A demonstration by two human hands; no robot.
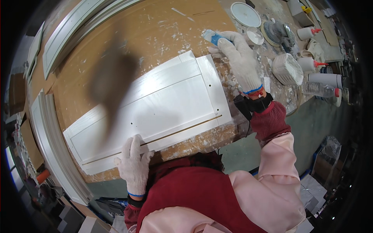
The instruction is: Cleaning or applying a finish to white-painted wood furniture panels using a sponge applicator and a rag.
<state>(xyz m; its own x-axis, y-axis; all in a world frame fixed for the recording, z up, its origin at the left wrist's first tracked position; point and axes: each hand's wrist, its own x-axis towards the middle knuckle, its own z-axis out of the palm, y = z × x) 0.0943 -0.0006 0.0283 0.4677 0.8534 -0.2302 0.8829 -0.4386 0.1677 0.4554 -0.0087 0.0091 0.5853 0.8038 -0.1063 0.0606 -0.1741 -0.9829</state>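
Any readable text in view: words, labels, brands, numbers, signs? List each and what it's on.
None legible.
White panel: dark dots and a brown line; no lettering seen.
Blue item in right hand: partly covered, any marking too small to read.
Red-tipped bottles, clear bottle: any marking too small to read.
Round grey tool: too small to tell.

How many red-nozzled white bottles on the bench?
2: the upper bottle lies right of the round power tool; the lower bottle lies right of the white tub. More may be hidden behind other items.
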